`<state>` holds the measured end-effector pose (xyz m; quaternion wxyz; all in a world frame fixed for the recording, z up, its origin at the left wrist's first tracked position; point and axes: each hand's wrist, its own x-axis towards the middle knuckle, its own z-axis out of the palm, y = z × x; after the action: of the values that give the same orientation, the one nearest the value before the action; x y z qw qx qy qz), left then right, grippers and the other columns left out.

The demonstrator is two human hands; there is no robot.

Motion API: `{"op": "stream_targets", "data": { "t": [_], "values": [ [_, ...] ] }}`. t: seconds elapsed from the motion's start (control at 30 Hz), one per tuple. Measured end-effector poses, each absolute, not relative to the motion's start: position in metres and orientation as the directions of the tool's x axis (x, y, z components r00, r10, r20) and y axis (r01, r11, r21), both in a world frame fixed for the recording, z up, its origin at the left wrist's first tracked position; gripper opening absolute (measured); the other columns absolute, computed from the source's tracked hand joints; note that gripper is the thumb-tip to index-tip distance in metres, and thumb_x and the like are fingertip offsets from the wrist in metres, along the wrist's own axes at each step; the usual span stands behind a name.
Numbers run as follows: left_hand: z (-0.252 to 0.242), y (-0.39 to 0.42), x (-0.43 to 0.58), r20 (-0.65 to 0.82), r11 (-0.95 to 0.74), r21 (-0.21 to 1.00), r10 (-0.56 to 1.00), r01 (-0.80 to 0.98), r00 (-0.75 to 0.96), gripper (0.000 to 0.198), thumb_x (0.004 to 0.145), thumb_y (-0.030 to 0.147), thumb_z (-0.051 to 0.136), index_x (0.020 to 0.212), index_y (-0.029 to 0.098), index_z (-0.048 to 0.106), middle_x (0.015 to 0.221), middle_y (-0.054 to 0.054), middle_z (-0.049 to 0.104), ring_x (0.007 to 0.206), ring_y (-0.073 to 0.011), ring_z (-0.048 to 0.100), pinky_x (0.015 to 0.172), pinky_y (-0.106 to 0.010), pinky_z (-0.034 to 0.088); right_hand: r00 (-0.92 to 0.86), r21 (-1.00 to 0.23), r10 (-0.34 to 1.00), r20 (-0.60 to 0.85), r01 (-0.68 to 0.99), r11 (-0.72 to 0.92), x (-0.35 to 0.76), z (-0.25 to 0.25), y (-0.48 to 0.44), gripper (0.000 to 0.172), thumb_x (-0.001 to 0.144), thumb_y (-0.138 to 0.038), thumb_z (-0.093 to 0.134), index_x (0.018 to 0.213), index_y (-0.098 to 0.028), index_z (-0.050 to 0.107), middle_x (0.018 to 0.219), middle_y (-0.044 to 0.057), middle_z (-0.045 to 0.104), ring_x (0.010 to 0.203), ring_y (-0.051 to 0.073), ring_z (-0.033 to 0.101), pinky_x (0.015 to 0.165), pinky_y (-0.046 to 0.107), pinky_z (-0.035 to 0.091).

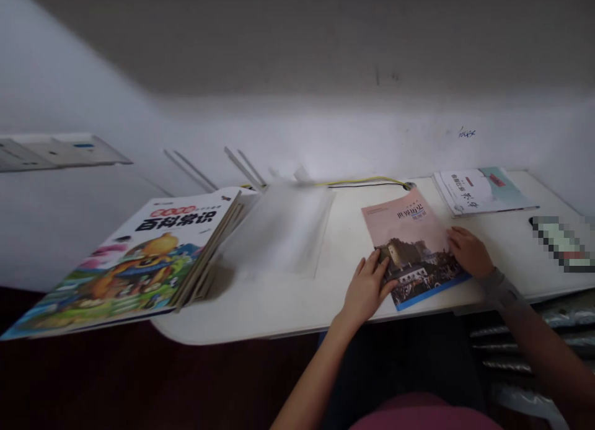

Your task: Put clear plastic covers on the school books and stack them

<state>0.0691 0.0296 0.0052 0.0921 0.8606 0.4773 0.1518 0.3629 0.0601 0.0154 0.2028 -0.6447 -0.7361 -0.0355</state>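
Note:
A pink-covered book (411, 247) with a building photo and a blue lower edge lies flat on the white desk (260, 306). My left hand (367, 287) rests on its lower left corner, fingers stretched over the cover. My right hand (469, 250) lies on the book's right edge, fingers curled lightly against it; a grey band sits on that wrist. Neither hand lifts the book.
A stack of large colourful picture books (134, 263) overhangs the desk's left end. A blurred white sheet or plastic sleeve (283, 228) lies in the middle. A white and teal booklet (483, 191) sits at the back right, a yellow cable (367, 182) along the wall.

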Motion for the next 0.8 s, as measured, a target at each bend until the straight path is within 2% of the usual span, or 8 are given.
{"op": "stream_targets", "data": {
  "t": [0.07,0.2,0.27,0.4,0.5,0.67,0.8],
  "values": [
    [0.007,0.03,0.07,0.163,-0.529,0.302,0.848,0.793,0.504,0.056,0.087,0.044,0.047,0.132,0.011,0.044,0.141,-0.021,0.039,0.134,-0.0261,0.031,0.109,-0.046,0.028,-0.103,-0.268,0.924,0.369,0.94,0.212,0.362,0.021,0.059,0.032,0.085,-0.02,0.042,0.107,-0.013,0.063,0.12,0.016,0.06,0.112,0.027,0.056,0.094,0.043,0.044],
    [0.008,0.031,0.072,0.171,-0.525,0.306,0.851,0.795,0.496,0.055,0.087,0.045,0.047,0.131,0.011,0.046,0.14,-0.021,0.039,0.133,-0.0275,0.034,0.107,-0.048,0.029,-0.148,-0.53,0.961,0.234,0.809,0.253,0.353,0.045,0.056,0.035,0.084,-0.026,0.046,0.115,-0.018,0.06,0.108,0.008,0.068,0.097,0.022,0.064,0.088,0.038,0.05],
    [0.007,0.031,0.072,0.182,-0.524,0.316,0.851,0.79,0.492,0.055,0.087,0.046,0.047,0.13,0.012,0.047,0.14,-0.021,0.04,0.132,-0.0282,0.035,0.107,-0.049,0.029,-0.19,-0.595,0.959,0.209,0.754,0.279,0.345,0.055,0.052,0.037,0.084,-0.028,0.048,0.118,-0.021,0.059,0.107,0.005,0.069,0.094,0.021,0.065,0.085,0.035,0.051],
    [0.005,0.033,0.072,0.186,-0.531,0.33,0.847,0.781,0.497,0.055,0.086,0.046,0.049,0.129,0.013,0.048,0.141,-0.021,0.038,0.133,-0.0299,0.032,0.106,-0.05,0.03,-0.217,-0.528,0.943,0.254,0.786,0.323,0.326,0.06,0.04,0.038,0.085,-0.028,0.045,0.119,-0.022,0.059,0.107,0.004,0.069,0.089,0.021,0.067,0.082,0.034,0.052],
    [0.007,0.033,0.071,0.174,-0.537,0.318,0.843,0.782,0.508,0.055,0.086,0.047,0.049,0.129,0.013,0.048,0.142,-0.02,0.037,0.133,-0.0305,0.032,0.106,-0.05,0.031,-0.184,-0.451,0.926,0.33,0.831,0.326,0.325,0.056,0.037,0.04,0.085,-0.024,0.042,0.121,-0.02,0.057,0.111,0.007,0.067,0.094,0.022,0.065,0.085,0.036,0.05],
    [0.016,0.024,0.07,0.166,-0.546,0.242,0.838,0.802,0.52,0.056,0.084,0.053,0.047,0.125,0.016,0.052,0.136,-0.018,0.046,0.132,-0.0321,0.033,0.106,-0.053,0.03,-0.093,-0.48,0.921,0.377,0.831,0.28,0.352,0.054,0.051,0.041,0.082,-0.021,0.044,0.12,-0.017,0.056,0.109,0.009,0.065,0.093,0.021,0.062,0.085,0.035,0.049],
    [0.021,0.006,0.079,0.166,-0.602,0.169,0.798,0.781,0.579,0.056,0.082,0.054,0.05,0.124,0.017,0.054,0.124,-0.016,0.055,0.13,-0.0335,0.036,0.106,-0.055,0.027,-0.2,-0.365,0.891,0.407,0.859,0.359,0.372,0.053,0.081,0.046,0.078,-0.013,0.042,0.123,-0.017,0.053,0.105,0.01,0.061,0.096,0.022,0.057,0.088,0.039,0.047]
  ]
}}
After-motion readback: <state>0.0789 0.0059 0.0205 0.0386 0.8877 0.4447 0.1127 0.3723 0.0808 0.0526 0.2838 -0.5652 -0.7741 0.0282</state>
